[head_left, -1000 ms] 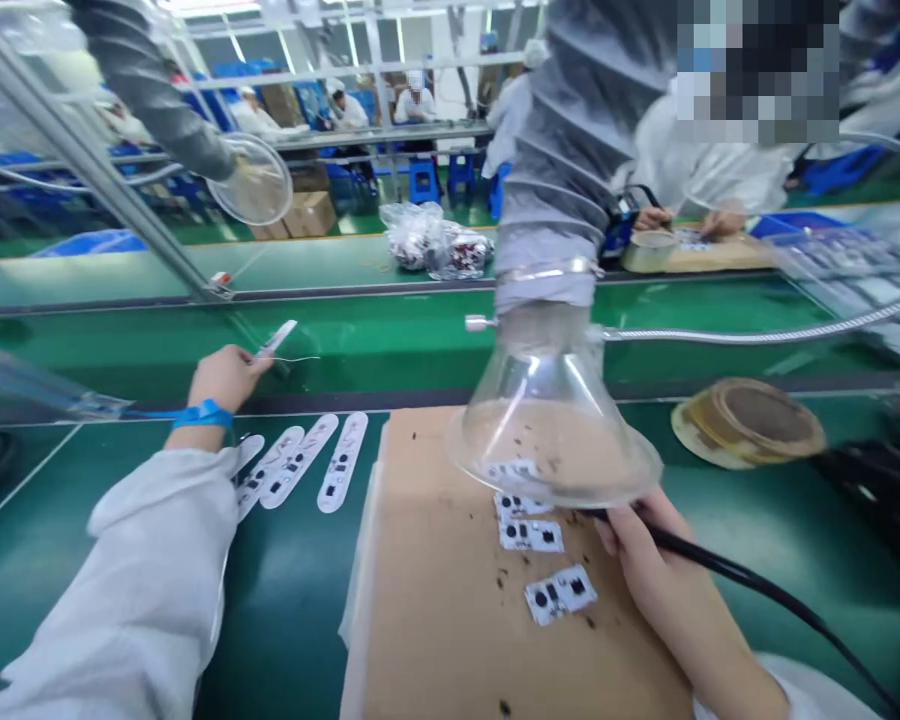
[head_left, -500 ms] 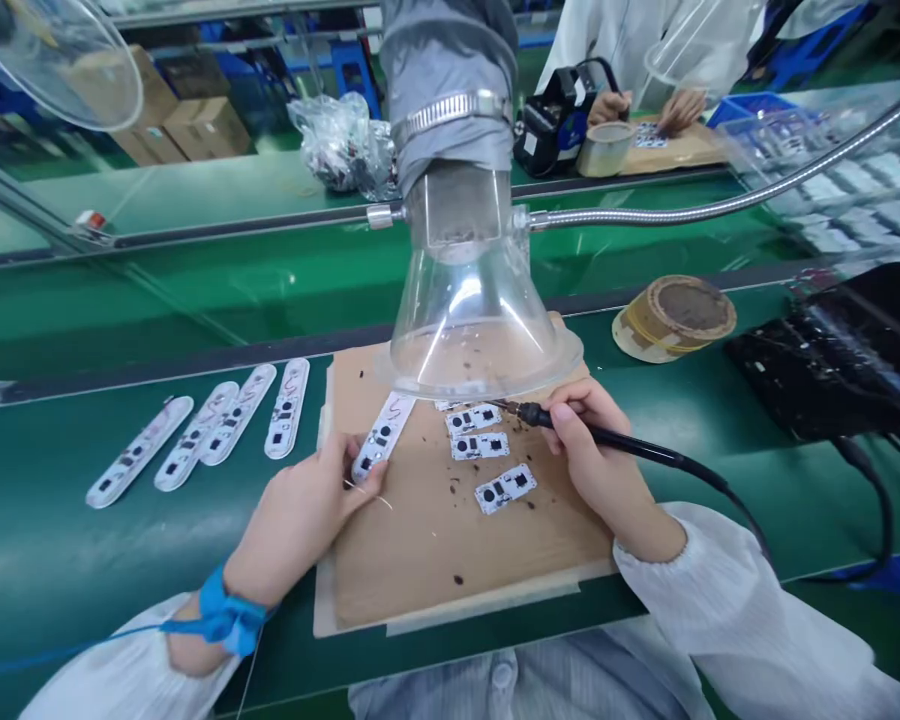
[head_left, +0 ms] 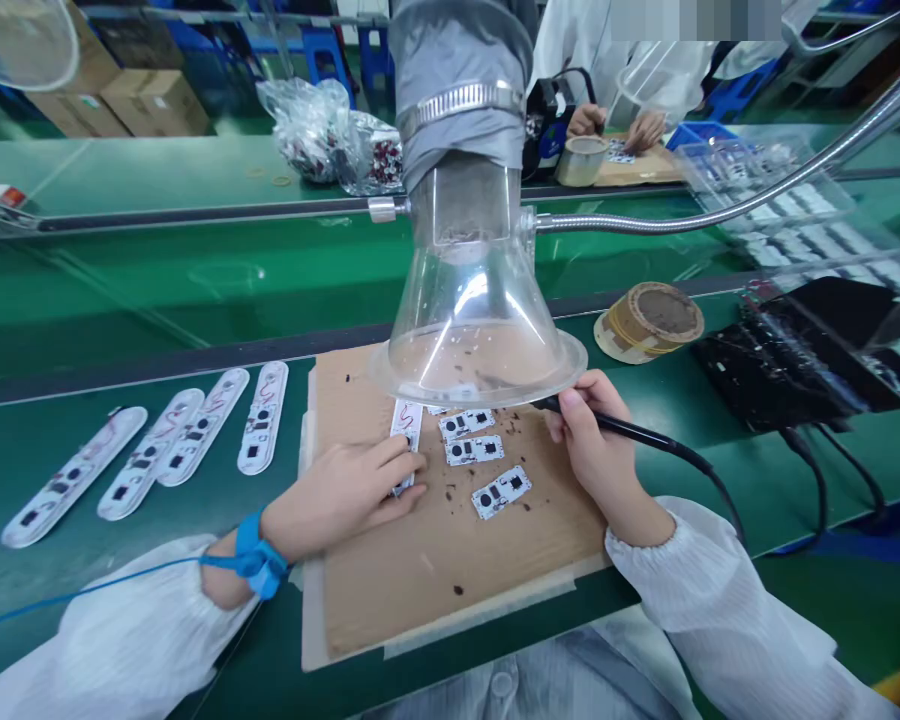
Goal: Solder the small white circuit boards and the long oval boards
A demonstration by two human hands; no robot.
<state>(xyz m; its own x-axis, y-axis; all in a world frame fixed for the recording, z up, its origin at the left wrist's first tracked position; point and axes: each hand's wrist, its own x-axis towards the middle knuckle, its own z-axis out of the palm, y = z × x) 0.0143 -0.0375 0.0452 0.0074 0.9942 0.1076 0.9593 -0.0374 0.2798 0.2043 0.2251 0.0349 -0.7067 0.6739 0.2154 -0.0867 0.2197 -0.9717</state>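
Observation:
My left hand [head_left: 356, 490], wearing a blue wrist strap [head_left: 251, 558], closes over the lower end of a long white circuit board [head_left: 406, 420]. That board lies on a brown cardboard sheet [head_left: 390, 600], and its upper end is near the clear hood. In my right hand [head_left: 596, 435] is a black soldering iron [head_left: 622, 428], pinched like a pen. Its tip is hidden behind the rim of the clear funnel hood [head_left: 472, 340]. Between my hands lie several small white circuit boards, one of them [head_left: 501, 491] lower and tilted.
Several long white boards in rounded casings [head_left: 262, 418] lie on the green table at left. A tape roll [head_left: 649, 320] and a black device [head_left: 817, 360] stand at right. A flexible metal tube [head_left: 645, 222] crosses above. Opposite, a person's hands [head_left: 645, 132] work at another bench.
My left hand has moved right and now covers more of the long board, which stands straighter. The soldering iron has shifted up and its tip has gone behind the hood. The view has shifted slightly.

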